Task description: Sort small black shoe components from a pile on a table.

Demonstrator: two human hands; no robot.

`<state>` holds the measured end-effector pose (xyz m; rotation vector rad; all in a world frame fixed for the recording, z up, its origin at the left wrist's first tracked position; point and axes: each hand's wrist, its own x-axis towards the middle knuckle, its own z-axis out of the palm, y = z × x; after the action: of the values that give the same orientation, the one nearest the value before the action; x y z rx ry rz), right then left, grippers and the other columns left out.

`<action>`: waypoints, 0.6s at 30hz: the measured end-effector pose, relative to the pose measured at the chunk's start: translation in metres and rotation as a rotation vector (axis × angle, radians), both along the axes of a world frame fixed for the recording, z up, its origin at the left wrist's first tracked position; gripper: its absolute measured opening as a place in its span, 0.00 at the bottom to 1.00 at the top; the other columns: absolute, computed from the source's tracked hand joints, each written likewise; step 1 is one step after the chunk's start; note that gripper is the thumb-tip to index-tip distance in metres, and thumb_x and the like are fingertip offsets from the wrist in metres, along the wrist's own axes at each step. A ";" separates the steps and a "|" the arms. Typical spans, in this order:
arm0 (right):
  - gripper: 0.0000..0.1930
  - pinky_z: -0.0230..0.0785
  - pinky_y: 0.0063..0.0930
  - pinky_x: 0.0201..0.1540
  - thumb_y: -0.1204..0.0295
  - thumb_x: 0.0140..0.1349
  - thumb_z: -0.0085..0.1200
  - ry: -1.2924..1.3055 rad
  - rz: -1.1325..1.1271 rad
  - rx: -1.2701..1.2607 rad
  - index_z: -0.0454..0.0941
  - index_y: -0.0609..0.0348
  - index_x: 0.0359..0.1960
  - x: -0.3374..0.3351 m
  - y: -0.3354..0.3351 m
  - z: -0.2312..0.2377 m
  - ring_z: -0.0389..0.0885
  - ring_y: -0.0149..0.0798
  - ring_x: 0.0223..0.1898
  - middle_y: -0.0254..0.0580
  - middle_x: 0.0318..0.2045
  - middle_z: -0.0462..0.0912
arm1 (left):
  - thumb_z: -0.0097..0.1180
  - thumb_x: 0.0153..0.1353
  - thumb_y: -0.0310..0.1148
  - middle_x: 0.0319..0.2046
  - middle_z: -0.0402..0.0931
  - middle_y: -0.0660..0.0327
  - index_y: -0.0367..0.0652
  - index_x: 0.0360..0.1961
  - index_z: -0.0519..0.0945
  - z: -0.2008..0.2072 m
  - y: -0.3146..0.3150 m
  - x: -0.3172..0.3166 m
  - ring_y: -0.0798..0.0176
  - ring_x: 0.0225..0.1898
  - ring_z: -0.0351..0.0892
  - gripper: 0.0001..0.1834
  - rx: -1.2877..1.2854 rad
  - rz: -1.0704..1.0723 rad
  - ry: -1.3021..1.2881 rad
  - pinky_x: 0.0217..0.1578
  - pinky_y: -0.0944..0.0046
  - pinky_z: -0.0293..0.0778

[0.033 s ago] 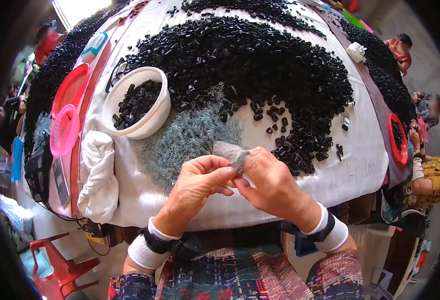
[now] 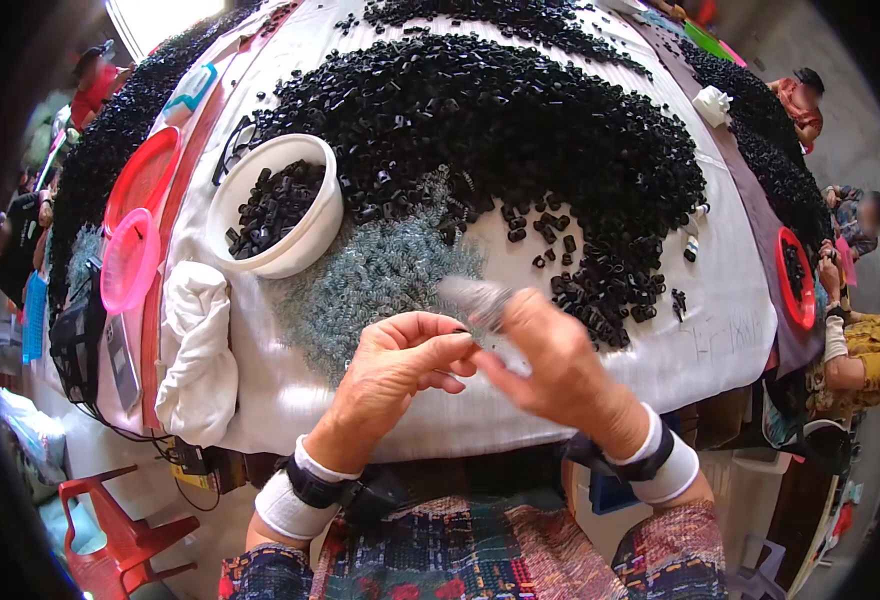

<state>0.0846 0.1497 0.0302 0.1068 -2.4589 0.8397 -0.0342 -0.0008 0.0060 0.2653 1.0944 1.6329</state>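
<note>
My left hand (image 2: 400, 360) is closed in a pinch above the table's near edge. A sliver of a small black plastic piece (image 2: 459, 331) shows between its thumb and forefinger; the rest is hidden. Just to the right, my right hand (image 2: 557, 362) is smeared by motion, its thumb and forefinger apart and nothing visible between them. A grey cloth finger cover (image 2: 480, 301) sits on its forefinger. Beyond both hands lies a heap of small metal springs (image 2: 380, 280). Behind and to the right spreads a big pile of black plastic pieces (image 2: 500, 120).
A white bowl (image 2: 325, 215) of black pieces stands left of the springs. Near it are a rolled white cloth (image 2: 197, 355), a pink basket (image 2: 130, 260) and a red tray (image 2: 142, 182). A red chair (image 2: 120, 540) stands at lower left. Other people sit along both sides.
My right hand has moved slightly right, away from my left fingertips, and its thumb and forefinger have parted. The black piece now shows in my left hand, which has hardly moved.
</note>
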 end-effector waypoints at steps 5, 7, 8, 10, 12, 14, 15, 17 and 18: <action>0.18 0.74 0.33 0.36 0.86 0.49 0.54 -0.099 -0.186 0.079 0.75 0.66 0.45 0.008 0.038 -0.012 0.79 0.47 0.35 0.48 0.32 0.78 | 0.61 0.58 0.29 0.36 0.81 0.53 0.36 0.41 0.77 0.002 -0.010 -0.001 0.64 0.32 0.82 0.12 -0.080 0.096 -0.035 0.30 0.69 0.80; 0.15 0.70 0.35 0.40 0.83 0.48 0.51 -0.154 -0.123 0.241 0.75 0.64 0.41 0.007 0.034 -0.019 0.76 0.46 0.36 0.46 0.32 0.78 | 0.61 0.58 0.30 0.36 0.81 0.53 0.36 0.42 0.77 -0.002 -0.013 -0.001 0.64 0.33 0.83 0.12 -0.071 0.081 -0.049 0.30 0.69 0.80; 0.15 0.69 0.34 0.40 0.82 0.48 0.51 -0.168 -0.105 0.325 0.75 0.63 0.40 0.006 0.031 -0.026 0.75 0.45 0.36 0.45 0.32 0.78 | 0.61 0.58 0.30 0.36 0.81 0.54 0.36 0.42 0.78 -0.004 -0.015 0.001 0.63 0.33 0.83 0.13 -0.070 0.071 -0.063 0.30 0.68 0.80; 0.14 0.68 0.33 0.39 0.79 0.49 0.51 -0.205 -0.124 0.366 0.75 0.62 0.40 0.004 0.026 -0.039 0.75 0.45 0.36 0.44 0.31 0.77 | 0.60 0.59 0.29 0.36 0.81 0.52 0.36 0.43 0.78 -0.004 -0.014 0.003 0.62 0.33 0.83 0.12 -0.090 0.077 -0.049 0.30 0.67 0.80; 0.14 0.68 0.33 0.39 0.79 0.49 0.51 -0.254 -0.197 0.484 0.74 0.62 0.40 0.003 0.021 -0.043 0.74 0.46 0.36 0.43 0.30 0.76 | 0.59 0.59 0.27 0.37 0.81 0.51 0.36 0.44 0.78 -0.007 -0.016 0.004 0.62 0.33 0.83 0.12 -0.110 0.088 -0.038 0.30 0.66 0.80; 0.14 0.68 0.34 0.39 0.79 0.48 0.52 -0.236 -0.180 0.527 0.74 0.62 0.40 0.003 0.021 -0.044 0.74 0.46 0.35 0.43 0.30 0.74 | 0.60 0.58 0.27 0.37 0.81 0.49 0.36 0.45 0.78 -0.011 -0.017 0.003 0.61 0.34 0.83 0.14 -0.067 0.088 -0.028 0.30 0.66 0.80; 0.15 0.68 0.35 0.39 0.79 0.47 0.53 -0.203 -0.188 0.455 0.74 0.62 0.40 0.004 0.022 -0.042 0.74 0.46 0.35 0.44 0.30 0.75 | 0.61 0.57 0.26 0.38 0.81 0.49 0.35 0.45 0.78 -0.009 -0.017 0.004 0.61 0.34 0.83 0.14 -0.064 0.087 -0.017 0.31 0.67 0.79; 0.20 0.70 0.38 0.37 0.82 0.45 0.54 -0.086 -0.175 0.221 0.74 0.63 0.44 0.004 0.023 -0.035 0.75 0.47 0.34 0.47 0.31 0.76 | 0.62 0.57 0.27 0.37 0.81 0.51 0.33 0.45 0.78 -0.008 -0.015 0.006 0.62 0.34 0.83 0.15 -0.031 0.080 0.003 0.31 0.68 0.79; 0.23 0.72 0.32 0.34 0.86 0.47 0.53 -0.129 -0.195 -0.049 0.73 0.61 0.49 0.004 0.016 -0.023 0.78 0.42 0.31 0.45 0.31 0.77 | 0.63 0.56 0.28 0.36 0.81 0.54 0.32 0.44 0.78 -0.009 -0.015 0.007 0.63 0.34 0.83 0.16 -0.005 0.063 0.017 0.31 0.70 0.79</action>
<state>0.0887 0.1658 0.0076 -0.2076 -2.5158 0.8439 -0.0271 -0.0157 -0.0031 0.2438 1.1292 1.6868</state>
